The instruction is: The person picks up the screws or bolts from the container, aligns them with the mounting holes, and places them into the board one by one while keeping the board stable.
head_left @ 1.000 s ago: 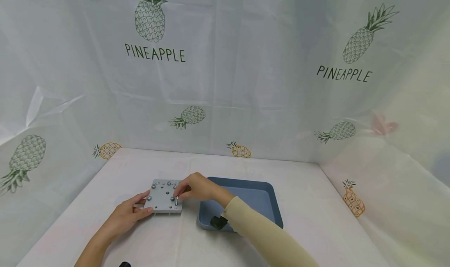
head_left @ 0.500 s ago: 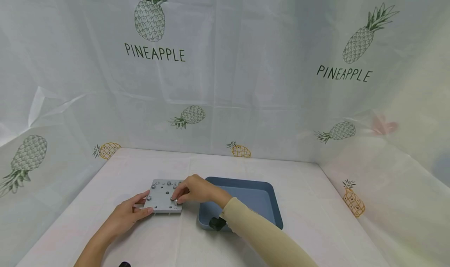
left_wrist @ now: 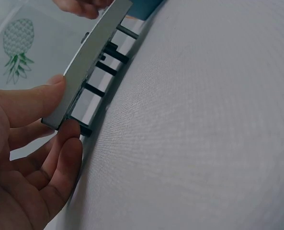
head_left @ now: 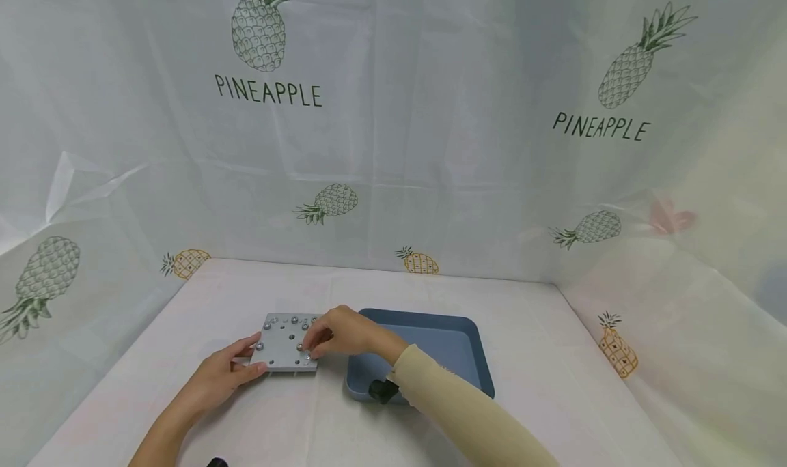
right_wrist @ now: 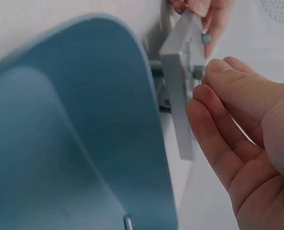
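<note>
A grey metal plate (head_left: 281, 344) carries several round bolt heads (head_left: 260, 346), and several shafts (left_wrist: 107, 68) stick out beneath it. My left hand (head_left: 220, 378) grips the plate's left edge, thumb on top and fingers curled under, as the left wrist view shows. Over the plate's right front corner, my right hand (head_left: 344, 332) pinches a small silver pin (head_left: 308, 357), mostly hidden by the fingertips. In the right wrist view the fingers of my right hand (right_wrist: 242, 124) are curled close to a bolt head (right_wrist: 198, 72) on the plate's face.
A blue tray (head_left: 476, 347) lies just right of the plate, beneath my right forearm. One small shiny metal piece (right_wrist: 127, 223) lies inside it. White cloth (head_left: 522, 330) covers the table, and a pineapple-printed curtain (head_left: 455, 146) hangs behind.
The silver pin under my right fingertips stood taller a second ago; now less of it shows. My right fingers have shifted slightly down and toward me. My left hand keeps its grip.
</note>
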Available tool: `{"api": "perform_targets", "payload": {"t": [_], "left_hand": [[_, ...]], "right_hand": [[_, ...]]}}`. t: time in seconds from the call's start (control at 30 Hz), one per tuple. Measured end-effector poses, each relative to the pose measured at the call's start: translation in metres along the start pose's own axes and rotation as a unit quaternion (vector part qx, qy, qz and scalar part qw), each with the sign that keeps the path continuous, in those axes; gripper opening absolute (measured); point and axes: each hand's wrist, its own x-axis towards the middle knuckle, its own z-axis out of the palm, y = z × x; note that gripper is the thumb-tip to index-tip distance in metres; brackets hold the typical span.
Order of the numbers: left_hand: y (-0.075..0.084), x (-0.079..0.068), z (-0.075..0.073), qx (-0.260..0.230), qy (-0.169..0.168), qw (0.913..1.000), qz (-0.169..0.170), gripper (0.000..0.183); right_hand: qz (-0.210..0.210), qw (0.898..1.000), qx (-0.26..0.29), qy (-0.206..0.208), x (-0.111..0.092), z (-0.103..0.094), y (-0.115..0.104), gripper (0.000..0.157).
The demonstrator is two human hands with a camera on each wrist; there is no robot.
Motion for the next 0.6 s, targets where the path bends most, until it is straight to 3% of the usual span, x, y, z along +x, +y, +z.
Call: {"api": "perform_targets", "payload": {"t": [0.17, 0.4, 0.6], "left_hand": [[-0.001, 0.001, 0.001, -0.001, 0.001, 1.0, 0.005, 0.087], [-0.001, 0.002, 0.0, -0.002, 0.0, 1.0, 0.005, 0.088], [-0.002, 0.002, 0.001, -0.004, -0.003, 1.0, 0.001, 0.089]], "right_hand": [[0.009, 1.0, 0.014, 0.022, -0.015, -0.018, 0.005, 0.023], [0.053, 0.997, 0.001, 0.052, -0.044, -0.048, 0.021, 0.033], [0.08, 0.995, -0.017, 0.052, -0.064, -0.062, 0.041, 0.044]]}}
